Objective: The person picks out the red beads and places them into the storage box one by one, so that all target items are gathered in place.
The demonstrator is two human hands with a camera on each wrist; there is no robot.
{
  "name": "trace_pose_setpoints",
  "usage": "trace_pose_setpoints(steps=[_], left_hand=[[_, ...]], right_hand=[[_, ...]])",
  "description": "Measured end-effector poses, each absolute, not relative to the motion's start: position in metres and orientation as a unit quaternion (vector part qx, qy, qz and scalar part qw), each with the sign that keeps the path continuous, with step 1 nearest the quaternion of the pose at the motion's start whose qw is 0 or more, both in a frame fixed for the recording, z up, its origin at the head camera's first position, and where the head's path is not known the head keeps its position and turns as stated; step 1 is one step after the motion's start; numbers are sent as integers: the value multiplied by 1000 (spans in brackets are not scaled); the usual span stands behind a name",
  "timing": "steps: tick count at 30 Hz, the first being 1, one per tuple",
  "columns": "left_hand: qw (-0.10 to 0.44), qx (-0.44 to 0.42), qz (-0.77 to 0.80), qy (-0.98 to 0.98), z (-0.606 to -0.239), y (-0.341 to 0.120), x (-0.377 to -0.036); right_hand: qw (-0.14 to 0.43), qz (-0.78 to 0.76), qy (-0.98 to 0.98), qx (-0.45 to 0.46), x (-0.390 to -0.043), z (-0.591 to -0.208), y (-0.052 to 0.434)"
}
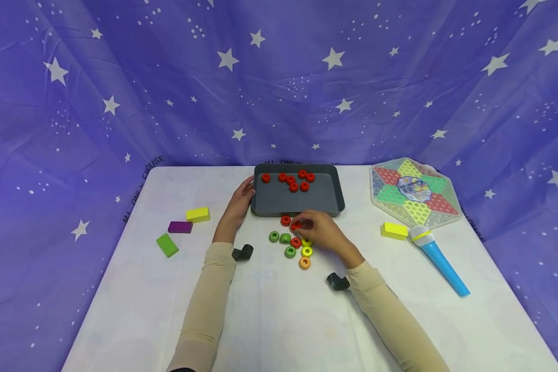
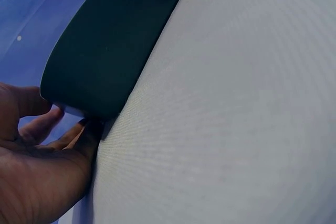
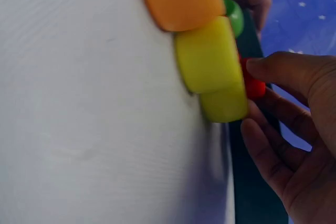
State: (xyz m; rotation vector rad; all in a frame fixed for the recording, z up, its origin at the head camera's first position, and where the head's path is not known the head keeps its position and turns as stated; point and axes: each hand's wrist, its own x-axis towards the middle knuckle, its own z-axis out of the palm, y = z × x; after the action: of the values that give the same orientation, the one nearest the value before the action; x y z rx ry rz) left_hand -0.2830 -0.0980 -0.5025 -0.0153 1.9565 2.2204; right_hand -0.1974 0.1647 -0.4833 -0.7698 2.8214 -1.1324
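A dark grey rectangular tray (image 1: 323,199) holds several red ring-shaped beads (image 1: 293,187) on its bottom. My left hand (image 1: 238,205) rests against the tray's left side; in the left wrist view its thumb and fingertips touch the outer wall (image 2: 100,56). Just in front of the tray, my right hand (image 1: 324,230) pinches a red bead (image 3: 254,80) between thumb and finger. Another red bead (image 1: 285,220) lies by the tray's front edge. Around the right hand are green beads (image 1: 274,236), yellow beads (image 1: 307,251), a red bead (image 1: 296,243) and an orange bead (image 1: 304,263).
To the left lie a yellow block (image 1: 198,215), a purple block (image 1: 180,227) and a green block (image 1: 167,245). On the right are another yellow block (image 1: 393,231), a blue toy microphone (image 1: 446,266) and a hexagonal star-patterned game board (image 1: 416,194). A starry purple curtain (image 1: 283,77) hangs behind the table.
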Motion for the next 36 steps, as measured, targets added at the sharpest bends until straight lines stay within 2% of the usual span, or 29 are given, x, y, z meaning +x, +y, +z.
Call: trace_pose_setpoints(steps=[9, 18, 28, 36], left_hand=[[87, -4, 747, 659, -501, -98, -283], [80, -10, 743, 664, -504, -98, -284], [75, -11, 750, 658, -504, -100, -284], [81, -15, 749, 657, -505, -98, -281]], right_hand=[[26, -437, 881, -179, -209, -462, 180], [52, -391, 915, -83, -249, -446, 197], [111, -319, 938, -75, -290, -448, 198], [122, -325, 936, -56, -307, -447, 196]])
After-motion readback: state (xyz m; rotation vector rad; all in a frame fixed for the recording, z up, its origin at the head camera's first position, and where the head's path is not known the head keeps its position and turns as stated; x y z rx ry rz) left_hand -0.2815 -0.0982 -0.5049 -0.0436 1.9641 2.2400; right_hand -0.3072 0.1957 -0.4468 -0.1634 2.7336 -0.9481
